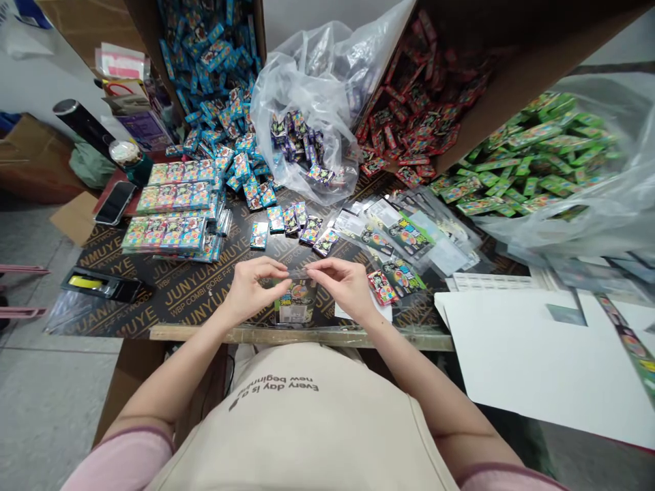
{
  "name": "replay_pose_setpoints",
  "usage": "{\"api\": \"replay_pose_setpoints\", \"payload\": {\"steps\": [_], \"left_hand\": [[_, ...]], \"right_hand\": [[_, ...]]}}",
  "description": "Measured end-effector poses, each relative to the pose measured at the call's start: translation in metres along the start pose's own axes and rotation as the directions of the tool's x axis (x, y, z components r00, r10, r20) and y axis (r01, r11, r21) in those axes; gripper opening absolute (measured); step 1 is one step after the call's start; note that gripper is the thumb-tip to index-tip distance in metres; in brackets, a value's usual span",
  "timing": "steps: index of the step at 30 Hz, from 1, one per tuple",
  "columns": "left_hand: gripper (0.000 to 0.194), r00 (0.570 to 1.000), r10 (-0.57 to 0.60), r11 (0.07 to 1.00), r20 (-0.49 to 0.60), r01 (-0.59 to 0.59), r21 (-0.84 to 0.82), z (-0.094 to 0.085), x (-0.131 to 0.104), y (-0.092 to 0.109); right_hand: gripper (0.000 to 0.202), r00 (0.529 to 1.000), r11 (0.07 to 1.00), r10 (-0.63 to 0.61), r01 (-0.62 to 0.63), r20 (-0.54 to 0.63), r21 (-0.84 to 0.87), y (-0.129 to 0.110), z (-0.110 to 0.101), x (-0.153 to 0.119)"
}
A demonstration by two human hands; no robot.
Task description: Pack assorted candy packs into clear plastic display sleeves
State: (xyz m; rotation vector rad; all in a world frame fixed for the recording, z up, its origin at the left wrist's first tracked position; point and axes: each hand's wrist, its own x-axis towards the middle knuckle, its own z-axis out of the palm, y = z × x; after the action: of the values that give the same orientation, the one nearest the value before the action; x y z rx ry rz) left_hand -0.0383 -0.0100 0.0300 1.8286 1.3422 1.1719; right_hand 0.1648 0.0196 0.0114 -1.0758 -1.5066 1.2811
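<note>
Worktop [179, 293], dark and lettered, bears blue boxes [243, 167] heaped toward its far edge, stacked sets [171, 233] left. Midway along the near edge, the right hand [344, 285] has its grip pinched together on a clear packet [295, 308] — left hand [256, 286] beside it, grip closure impossible to tell. Red box [382, 288] rightward.

The apron [307, 423] is plain beige with dark lettering; the sleeves [125, 460] are pink with mauve edging.
</note>
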Motion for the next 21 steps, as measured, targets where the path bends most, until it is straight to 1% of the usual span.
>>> {"api": "replay_pose_setpoints", "payload": {"steps": [3,5,7,9,10,11,12,13,14,15,16,17,18,19,20,21], "left_hand": [[0.006,0.991,0.129,0.989,0.029,-0.131,0.071,0.000,-0.006,-0.007],[0.007,0.985,0.166,0.983,0.040,-0.169,0.075,0.001,-0.007,-0.011],[0.007,0.984,0.178,0.981,0.024,-0.179,0.074,0.000,-0.007,-0.011],[0.006,0.985,0.168,0.984,-0.036,-0.165,0.069,-0.004,-0.005,-0.009],[0.005,0.984,0.153,0.987,-0.088,-0.148,0.061,-0.007,-0.006,-0.007],[0.003,0.979,0.127,0.992,-0.158,-0.121,0.048,-0.011,-0.007,-0.007],[0.002,0.965,0.087,0.996,-0.248,-0.082,0.032,-0.015,-0.009,-0.008],[0.003,0.937,0.035,0.999,-0.346,-0.032,0.014,-0.018,-0.013,-0.012],[0.005,0.894,-0.031,1.000,-0.447,0.030,-0.009,-0.021,-0.020,-0.019],[0.008,0.834,-0.104,0.994,-0.541,0.100,-0.038,-0.024,-0.029,-0.028],[0.011,0.775,-0.184,0.982,-0.605,0.177,-0.071,-0.026,-0.039,-0.040],[0.015,0.712,-0.269,0.959,-0.649,0.260,-0.112,-0.027,-0.052,-0.053],[0.019,0.654,-0.351,0.926,-0.670,0.347,-0.146,-0.029,-0.065,-0.066],[0.022,0.613,-0.408,0.891,-0.677,0.430,-0.147,-0.031,-0.078,-0.077],[0.023,0.596,-0.434,0.857,-0.676,0.504,-0.105,-0.033,-0.090,-0.087],[0.023,0.607,-0.407,0.836,-0.682,0.548,-0.012,-0.035,-0.100,-0.094]], "right_hand": [[0.012,0.989,0.986,-0.143,0.146,0.037,-0.086,0.013,-0.005,-0.010],[0.016,0.975,0.965,-0.220,0.222,0.032,-0.139,0.019,-0.005,-0.017],[0.017,0.966,0.951,-0.258,0.256,0.006,-0.175,0.019,-0.002,-0.019],[0.016,0.958,0.941,-0.288,0.283,0.004,-0.184,0.013,0.004,-0.015],[0.016,0.953,0.939,-0.302,0.300,0.012,-0.171,0.008,0.009,-0.008],[0.018,0.949,0.938,-0.315,0.315,0.022,-0.147,0.004,0.013,0.001],[0.022,0.945,0.937,-0.326,0.328,0.037,-0.123,0.003,0.018,0.013],[0.029,0.941,0.934,-0.334,0.339,0.057,-0.112,0.004,0.024,0.028],[0.038,0.938,0.931,-0.336,0.344,0.082,-0.124,0.009,0.030,0.045],[0.048,0.934,0.917,-0.339,0.355,0.115,-0.181,0.017,0.036,0.063],[0.057,0.932,0.885,-0.330,0.360,0.147,-0.294,0.028,0.043,0.081],[0.063,0.937,0.835,-0.289,0.347,0.196,-0.428,0.041,0.051,0.098],[0.068,0.947,0.774,-0.217,0.316,0.239,-0.549,0.054,0.058,0.114],[0.073,0.940,0.705,-0.144,0.317,0.309,-0.635,0.066,0.066,0.127],[0.079,0.922,0.638,-0.089,0.343,0.377,-0.690,0.077,0.073,0.137],[0.083,0.900,0.582,-0.046,0.377,0.434,-0.720,0.084,0.079,0.144]]}}
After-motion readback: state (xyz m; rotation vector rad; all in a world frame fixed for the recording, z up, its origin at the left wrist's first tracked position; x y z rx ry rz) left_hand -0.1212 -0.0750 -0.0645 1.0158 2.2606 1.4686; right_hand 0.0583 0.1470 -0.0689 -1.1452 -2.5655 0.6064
